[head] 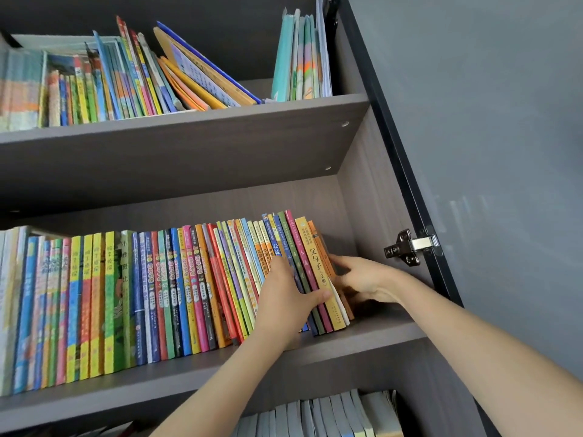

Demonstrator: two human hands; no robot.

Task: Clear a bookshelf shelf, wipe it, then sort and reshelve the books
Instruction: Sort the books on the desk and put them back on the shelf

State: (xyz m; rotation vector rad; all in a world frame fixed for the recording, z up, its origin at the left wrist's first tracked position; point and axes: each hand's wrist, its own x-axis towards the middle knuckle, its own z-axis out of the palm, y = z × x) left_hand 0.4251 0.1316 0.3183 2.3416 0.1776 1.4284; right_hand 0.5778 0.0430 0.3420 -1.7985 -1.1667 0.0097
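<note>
A long row of colourful books (176,288) stands on the middle shelf (372,332) of a grey bookcase. At its right end a small group leans left, led by a yellow-spined book (315,263). My left hand (284,307) grips this group from the front, thumb across the yellow spine and fingers tucked between books. My right hand (366,279) presses flat against the outer orange cover of the last book (321,247), fingers straight.
The upper shelf (220,121) holds thin leaning picture books and a teal upright stack (296,58). Grey-spined books (331,414) fill the shelf below. The cabinet's glass door (489,152) stands open at right, with a metal hinge (407,247). Bare shelf lies right of the books.
</note>
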